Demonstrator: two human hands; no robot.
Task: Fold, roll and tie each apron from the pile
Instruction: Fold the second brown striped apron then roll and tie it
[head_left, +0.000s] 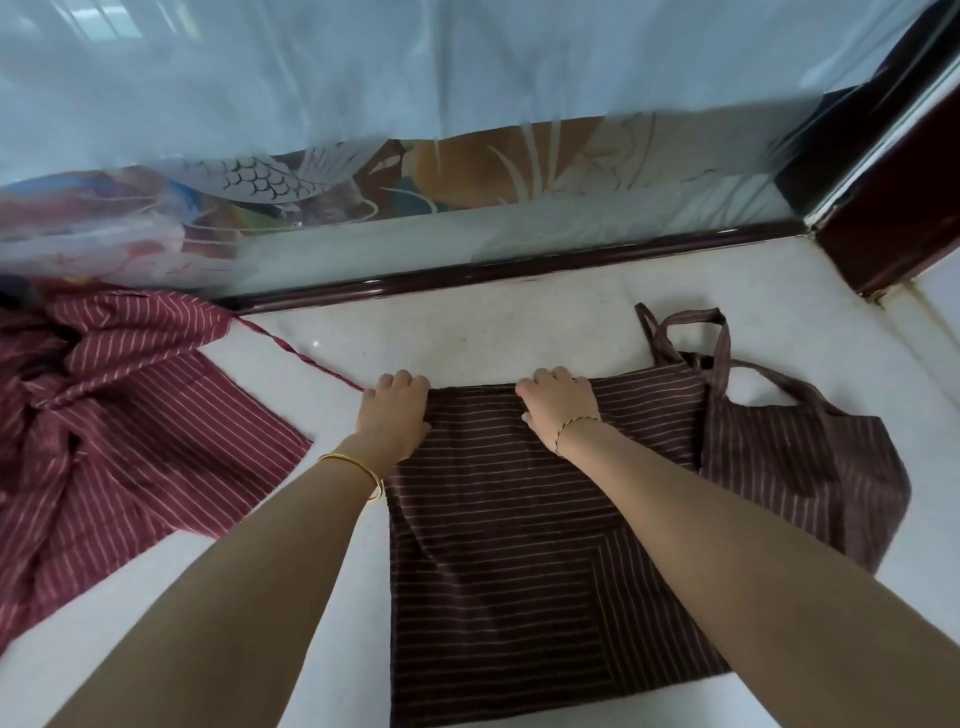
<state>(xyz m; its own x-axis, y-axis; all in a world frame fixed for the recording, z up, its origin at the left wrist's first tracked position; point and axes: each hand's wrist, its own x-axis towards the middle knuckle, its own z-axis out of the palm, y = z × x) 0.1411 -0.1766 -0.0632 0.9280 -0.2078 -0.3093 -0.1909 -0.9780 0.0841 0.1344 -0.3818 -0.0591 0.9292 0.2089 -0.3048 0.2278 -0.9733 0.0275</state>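
In the middle of the frame, on the pale stone floor (467, 332), a dark brown apron (519, 545) with thin light stripes lies flat and folded, and both hands sit on its far edge. The left hand (395, 410) is at the far left corner, fingers curled over the hem as if pinching it, though the fingertips are tucked out of sight; a gold bangle (358, 470) circles that wrist. The right hand (558, 405) is further along the same edge, toward the middle, its fingers bent down over the fold and gripping the cloth, with a thin cord bracelet (574, 426) at the wrist. The apron's neck loop and straps (691, 332) trail off at the upper right, over a lighter brown layer spread to the right. At the left of the frame lies a crumpled pile of red striped aprons (114, 431), one tie (306, 361) running out toward the left hand. At the upper left a clear plastic bag (104, 239) holds reddish cloth, pressed against a glass panel (467, 197).
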